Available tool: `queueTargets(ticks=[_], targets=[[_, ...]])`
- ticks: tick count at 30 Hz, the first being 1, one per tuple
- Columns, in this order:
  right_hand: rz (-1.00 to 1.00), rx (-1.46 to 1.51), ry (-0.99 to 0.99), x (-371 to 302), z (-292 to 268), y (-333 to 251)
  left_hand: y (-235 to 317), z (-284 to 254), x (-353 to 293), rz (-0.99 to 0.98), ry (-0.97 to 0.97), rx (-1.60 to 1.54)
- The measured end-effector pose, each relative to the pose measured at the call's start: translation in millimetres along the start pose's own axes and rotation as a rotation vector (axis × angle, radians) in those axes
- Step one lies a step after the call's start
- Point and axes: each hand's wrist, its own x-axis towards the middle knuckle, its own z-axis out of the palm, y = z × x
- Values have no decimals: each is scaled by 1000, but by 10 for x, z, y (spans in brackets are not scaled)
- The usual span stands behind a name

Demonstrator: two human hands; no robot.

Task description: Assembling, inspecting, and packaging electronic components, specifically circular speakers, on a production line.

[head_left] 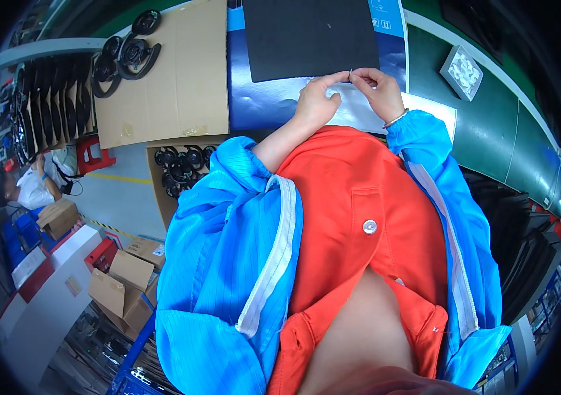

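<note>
My left hand (318,100) reaches in over the near edge of a black mat (313,39). Its index finger is stretched out toward the right fingertips, and its thumb stands apart from it. My right hand (380,96) is closed in a pinch, thumb against fingers, and meets the left index fingertip. A tiny light speck shows at the pinch, too small to name. Under the mat lies a glossy blue printed sheet or box (244,62), with a pale shiny surface below my hands. The curled fingers of my left hand are partly hidden.
Black headphones (137,56) lie on a cardboard sheet (181,85) at left, above a carton of headphones (181,170). A white tray of small pale parts (463,74) sits on the green bench (491,138) at right. Another person (33,187) is at far left, near open cartons (122,283).
</note>
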Motion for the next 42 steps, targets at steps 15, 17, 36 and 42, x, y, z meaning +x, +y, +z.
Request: queueTargets(ticks=[15, 17, 36, 42], targets=[[204, -829, 615, 496, -2236, 1175, -921, -2736, 133, -273, 982, 794], [278, -954, 468, 428, -2403, 1378, -1042, -2934, 172, -473, 777, 1004], [182, -555, 884, 365, -1402, 757, -1002, -3193, 192, -79, 511, 1225], [290, -469, 843, 286, -1957, 832, -219, -2377, 190, -97, 494, 1081]])
